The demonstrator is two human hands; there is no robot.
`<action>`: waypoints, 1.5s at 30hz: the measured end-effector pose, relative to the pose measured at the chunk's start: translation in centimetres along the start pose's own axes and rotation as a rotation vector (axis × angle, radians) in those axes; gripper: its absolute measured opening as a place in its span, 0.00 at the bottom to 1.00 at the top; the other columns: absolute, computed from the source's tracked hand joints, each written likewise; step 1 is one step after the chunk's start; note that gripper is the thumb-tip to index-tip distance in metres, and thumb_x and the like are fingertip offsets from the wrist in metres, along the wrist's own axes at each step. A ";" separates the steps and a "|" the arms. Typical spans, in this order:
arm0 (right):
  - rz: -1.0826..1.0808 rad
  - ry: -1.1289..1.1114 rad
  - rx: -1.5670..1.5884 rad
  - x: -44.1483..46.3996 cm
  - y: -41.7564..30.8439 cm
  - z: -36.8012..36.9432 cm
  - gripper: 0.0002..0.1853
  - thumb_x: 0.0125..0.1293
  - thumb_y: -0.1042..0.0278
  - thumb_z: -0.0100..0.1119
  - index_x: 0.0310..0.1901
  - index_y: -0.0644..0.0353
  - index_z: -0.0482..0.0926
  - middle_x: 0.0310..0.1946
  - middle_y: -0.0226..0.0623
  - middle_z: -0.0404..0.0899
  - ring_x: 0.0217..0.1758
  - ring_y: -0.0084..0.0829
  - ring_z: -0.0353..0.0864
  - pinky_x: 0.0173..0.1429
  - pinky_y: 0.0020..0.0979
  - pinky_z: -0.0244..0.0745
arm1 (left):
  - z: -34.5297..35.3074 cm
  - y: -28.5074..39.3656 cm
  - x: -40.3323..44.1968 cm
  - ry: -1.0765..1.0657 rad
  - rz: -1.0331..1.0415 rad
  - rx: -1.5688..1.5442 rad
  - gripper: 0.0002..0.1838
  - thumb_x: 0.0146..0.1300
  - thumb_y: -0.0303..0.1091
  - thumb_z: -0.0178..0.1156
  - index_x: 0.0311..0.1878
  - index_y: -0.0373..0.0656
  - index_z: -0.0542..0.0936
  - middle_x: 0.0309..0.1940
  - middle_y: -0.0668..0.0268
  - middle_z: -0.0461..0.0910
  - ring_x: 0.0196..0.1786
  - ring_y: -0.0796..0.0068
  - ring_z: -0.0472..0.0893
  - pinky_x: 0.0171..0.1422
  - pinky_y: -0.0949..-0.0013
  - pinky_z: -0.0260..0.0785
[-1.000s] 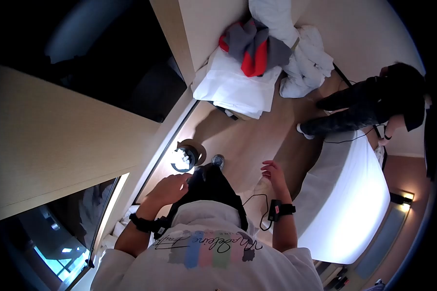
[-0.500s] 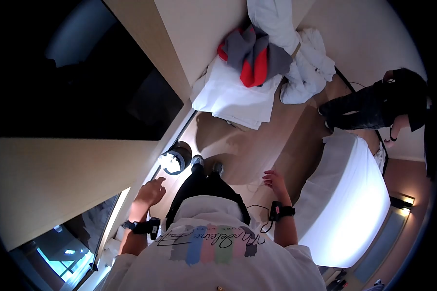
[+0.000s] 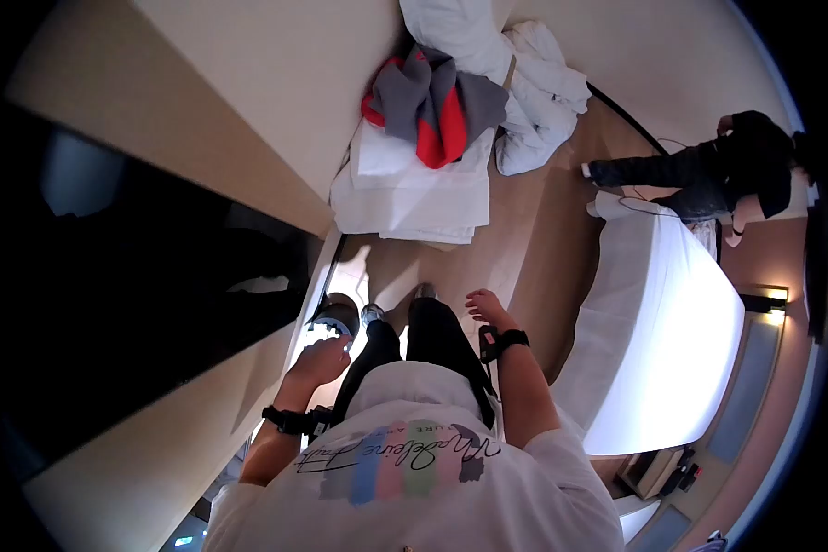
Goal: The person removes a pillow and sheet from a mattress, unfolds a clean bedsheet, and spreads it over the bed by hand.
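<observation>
My left hand (image 3: 320, 360) hangs at my left side, seen from the back. Its fingers are loosely bent, with nothing visible in them. Beyond it stands a dark waste bin (image 3: 343, 311) with a bright, whitish liner or contents, partly covered by the hand; whether they touch I cannot tell. My right hand (image 3: 486, 306) is held out in front of my right thigh, fingers a little apart and holding nothing. Black devices are strapped to both wrists.
Ahead, a grey and red cloth (image 3: 437, 101) lies on stacked white linen (image 3: 414, 198), beside a heap of white bedding (image 3: 543, 101). A white-covered bed (image 3: 653, 340) is on the right. Another person (image 3: 727, 170) in dark clothes stands beyond it. A large dark panel (image 3: 156, 304) is at the left.
My view has shifted, and the linen stack and bed sit further left in it. My feet have changed stride. My left hand now overlaps the bin; the other person's stance has changed.
</observation>
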State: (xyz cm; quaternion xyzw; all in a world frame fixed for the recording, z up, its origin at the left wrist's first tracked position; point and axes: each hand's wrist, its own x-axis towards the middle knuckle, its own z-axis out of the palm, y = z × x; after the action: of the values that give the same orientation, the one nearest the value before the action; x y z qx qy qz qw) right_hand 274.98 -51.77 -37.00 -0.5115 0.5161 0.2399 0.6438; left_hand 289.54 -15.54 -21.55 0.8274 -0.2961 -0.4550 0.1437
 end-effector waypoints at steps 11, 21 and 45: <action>-0.323 0.331 -0.627 16.4 -7.7 -7.1 0.28 0.53 0.60 0.52 0.57 0.60 0.64 0.53 0.53 0.69 0.55 0.52 0.68 0.60 0.43 0.63 | -0.8 4.2 5.8 0.093 -0.188 -0.063 0.17 0.58 0.33 0.47 0.51 0.41 0.72 0.39 0.50 0.77 0.43 0.51 0.76 0.48 0.54 0.68; -0.436 0.167 -0.455 31.7 -11.8 -11.6 0.33 0.48 0.60 0.58 0.55 0.66 0.64 0.48 0.55 0.71 0.54 0.51 0.70 0.57 0.39 0.66 | 0.5 11.4 10.6 -0.038 -0.444 -0.254 0.18 0.57 0.32 0.50 0.52 0.41 0.71 0.38 0.52 0.78 0.44 0.54 0.77 0.48 0.57 0.69; -1.151 0.366 -0.546 11.0 -30.1 -6.9 0.14 0.62 0.60 0.50 0.36 0.65 0.75 0.30 0.55 0.76 0.36 0.52 0.76 0.37 0.43 0.69 | -1.0 16.1 16.0 0.298 -0.213 -0.323 0.20 0.56 0.34 0.48 0.52 0.41 0.70 0.39 0.50 0.77 0.44 0.52 0.76 0.48 0.56 0.68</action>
State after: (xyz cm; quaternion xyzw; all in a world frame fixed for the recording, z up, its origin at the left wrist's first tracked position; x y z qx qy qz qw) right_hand 301.16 -71.28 -34.21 -0.8829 0.1821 -0.1107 0.4184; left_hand 291.10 -38.10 -23.53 0.8783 -0.1060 -0.3819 0.2674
